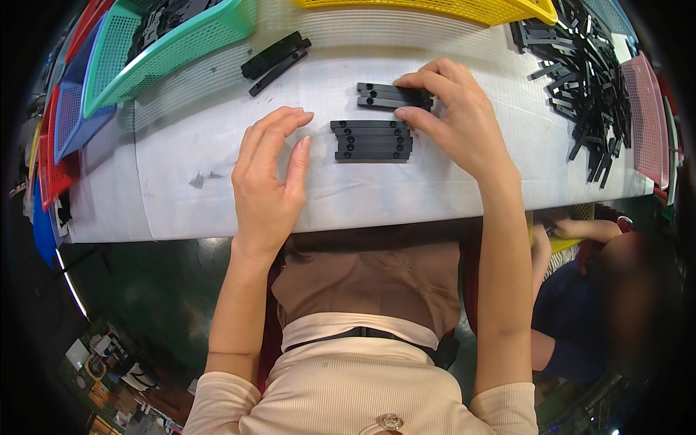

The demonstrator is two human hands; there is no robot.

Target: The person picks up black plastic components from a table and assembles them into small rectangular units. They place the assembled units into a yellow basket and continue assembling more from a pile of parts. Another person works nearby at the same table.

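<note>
My right hand [457,109] grips a short row of black plastic bars [384,95], thumb on the near side and fingers on the far side. Just below it on the table lies a second row of black bars [371,141], side by side with round holes near their ends. My left hand [272,159] hovers to the left of that row, thumb and fingers apart, holding nothing. Farther up to the left rest a thick black piece [272,55] and a thinner black bar [278,72] beside it.
A large pile of loose black bars [591,94] covers the table's right side, beside a pink basket [645,119]. A green basket [170,61] with black parts stands at the upper left, a yellow basket [435,9] at the back. Another person [580,312] sits at the lower right.
</note>
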